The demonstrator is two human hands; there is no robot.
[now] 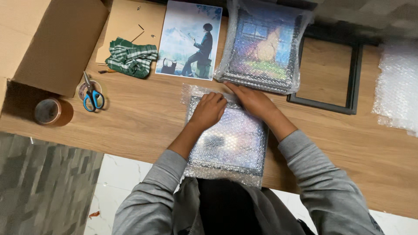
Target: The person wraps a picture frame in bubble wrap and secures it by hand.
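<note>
Wooden tabletop from above, strewn with packing gear, both hands down on a wrapped frame.

Head view: bubble-wrapped picture frame flat at the near edge, just in front of the body. Left hand curled loosely, knuckles up, fingertips pressing the wrap at the frame's far edge; right hand flatter, fingers stretched left along that same edge, touching the left hand's fingertips. Neither closed around anything. Just beyond, a second bubble-wrapped picture; left of it, a bare art print; right, an empty black frame. Farther right, loose bubble wrap. Far left: open cardboard box, brown tape roll, blue-handled scissors, folded green plaid cloth.
</note>
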